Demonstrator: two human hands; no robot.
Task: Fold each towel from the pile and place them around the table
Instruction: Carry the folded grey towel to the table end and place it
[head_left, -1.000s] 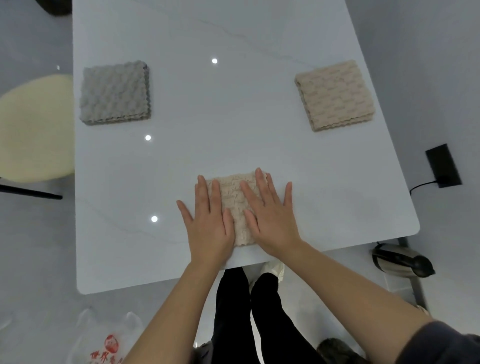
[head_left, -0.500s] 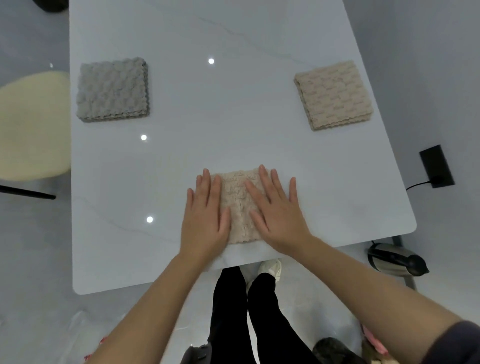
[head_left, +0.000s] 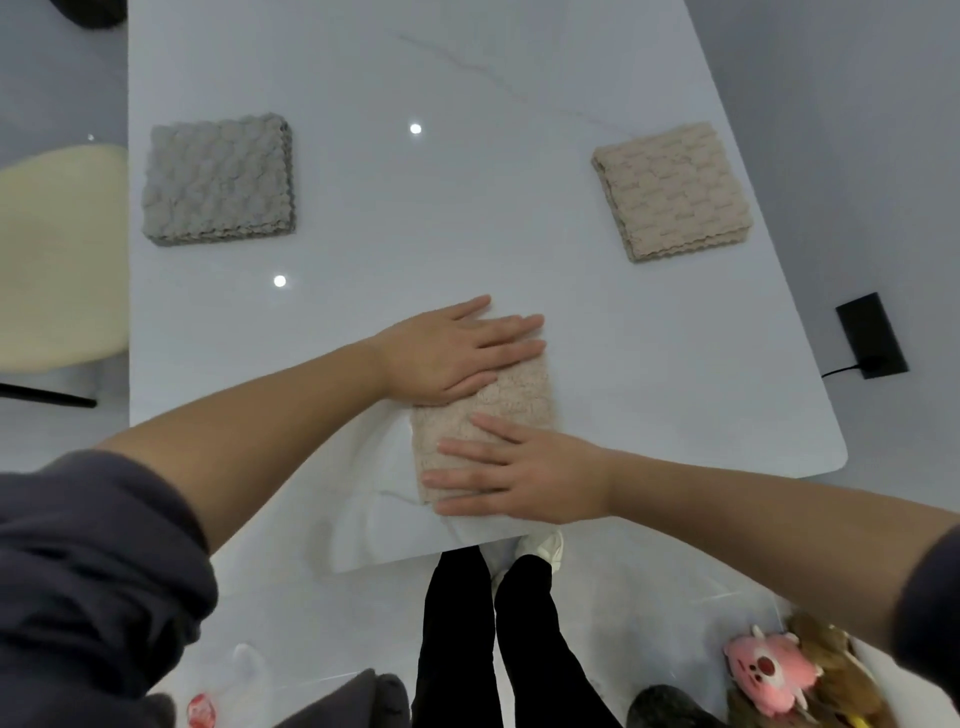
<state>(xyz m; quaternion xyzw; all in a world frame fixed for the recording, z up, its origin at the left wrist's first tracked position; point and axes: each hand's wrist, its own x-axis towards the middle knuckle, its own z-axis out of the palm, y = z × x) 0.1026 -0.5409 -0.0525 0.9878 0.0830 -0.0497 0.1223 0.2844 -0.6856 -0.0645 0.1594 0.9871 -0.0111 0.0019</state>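
A folded beige towel lies near the front edge of the white table. My left hand lies flat across its far end, fingers straight and pointing right. Flat on the near end is my right hand, fingers straight and pointing left. A folded grey towel sits at the table's left side. Another folded beige towel rests at the right side.
A cream chair seat stands left of the table. A black box with a cable lies on the floor to the right. A pink plush toy lies on the floor at lower right. My legs stand at the table's front edge.
Both hands turned from pointing forward side by side to lying crosswise, left on the far end, right on the near end. The towel stayed in place; the view dipped.
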